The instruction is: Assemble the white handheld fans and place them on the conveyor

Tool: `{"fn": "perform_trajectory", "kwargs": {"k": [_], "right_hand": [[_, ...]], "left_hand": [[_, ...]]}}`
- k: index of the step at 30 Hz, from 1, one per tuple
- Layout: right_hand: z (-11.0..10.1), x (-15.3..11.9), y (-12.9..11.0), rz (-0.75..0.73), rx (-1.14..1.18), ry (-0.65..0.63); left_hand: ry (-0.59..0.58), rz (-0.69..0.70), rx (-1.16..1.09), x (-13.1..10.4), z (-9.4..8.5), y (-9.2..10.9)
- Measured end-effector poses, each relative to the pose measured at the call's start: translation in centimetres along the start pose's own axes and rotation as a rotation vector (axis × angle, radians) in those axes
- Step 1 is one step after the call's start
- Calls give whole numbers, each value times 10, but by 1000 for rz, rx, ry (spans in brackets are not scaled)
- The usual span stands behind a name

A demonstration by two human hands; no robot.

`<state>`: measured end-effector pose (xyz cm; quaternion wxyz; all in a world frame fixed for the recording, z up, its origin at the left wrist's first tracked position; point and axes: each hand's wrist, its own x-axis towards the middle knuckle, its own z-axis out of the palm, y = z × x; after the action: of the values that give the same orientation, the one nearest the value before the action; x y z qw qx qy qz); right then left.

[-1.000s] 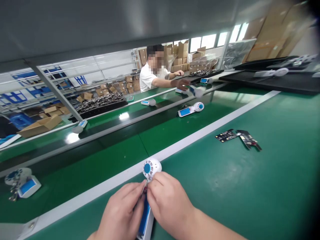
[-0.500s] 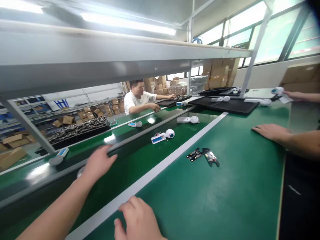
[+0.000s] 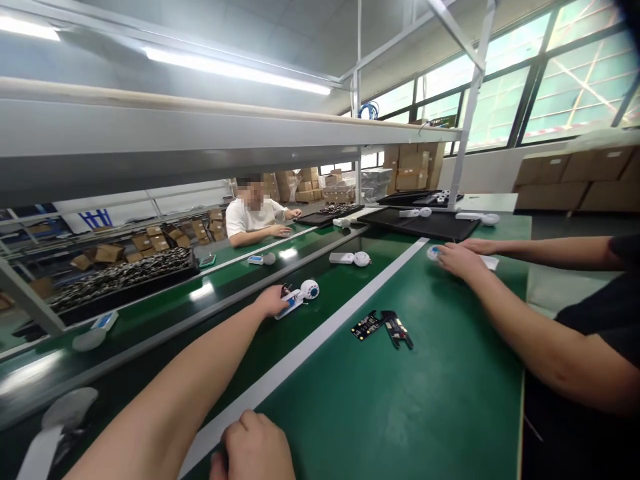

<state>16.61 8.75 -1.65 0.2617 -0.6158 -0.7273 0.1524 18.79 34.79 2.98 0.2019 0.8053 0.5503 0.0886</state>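
On the green belt (image 3: 165,363), beyond the tabletop's (image 3: 450,373) white edge strip (image 3: 310,347), the white fan (image 3: 309,290) was gripped at its handle by the left hand (image 3: 271,301). The right hand (image 3: 257,448) was held by the strip, fingers curled, its grip hidden; the circuit boards (image 3: 367,325) were spaced well inside the right edge.

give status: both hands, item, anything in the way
Left hand on white plastic handheld fan with blue panel, grip unclear. Right hand by flat white edge strip, grip hidden. Fan's round head uncovered above glossy green belt; nothing seen blocking.
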Motion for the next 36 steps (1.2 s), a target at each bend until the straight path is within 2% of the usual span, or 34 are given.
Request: {"fn": "perform_trajectory", "kwargs": {"k": [3, 5, 7, 10, 12, 15, 18, 22, 29, 36], "right_hand": [[-6, 2, 10, 73, 50, 88], [-10, 5, 21, 101, 126, 228], [-13, 8, 31, 122, 196, 333], [-13, 9, 38, 91, 284, 314], [-10, 5, 36, 37, 365, 270], [-2, -6, 28, -44, 478, 202], [3, -16, 21, -115, 539, 135], [2, -19, 21, -214, 550, 86], [0, -19, 16, -336, 527, 130], [3, -28, 6, -369, 455, 224]], "left_hand": [[-37, -96, -32, -40, -6, -14], [-34, -173, -70, -84, -12, -31], [-16, -250, -120, -141, -15, -49], [23, -333, -191, -230, -10, -66], [44, -348, -227, -280, 0, -67], [66, -328, -247, -327, 16, -61], [115, -308, -232, -346, 25, -59], [204, -286, -235, -349, 26, -67], [377, -82, -279, -347, 38, -71], [424, 112, -232, -352, 45, -69]]}}
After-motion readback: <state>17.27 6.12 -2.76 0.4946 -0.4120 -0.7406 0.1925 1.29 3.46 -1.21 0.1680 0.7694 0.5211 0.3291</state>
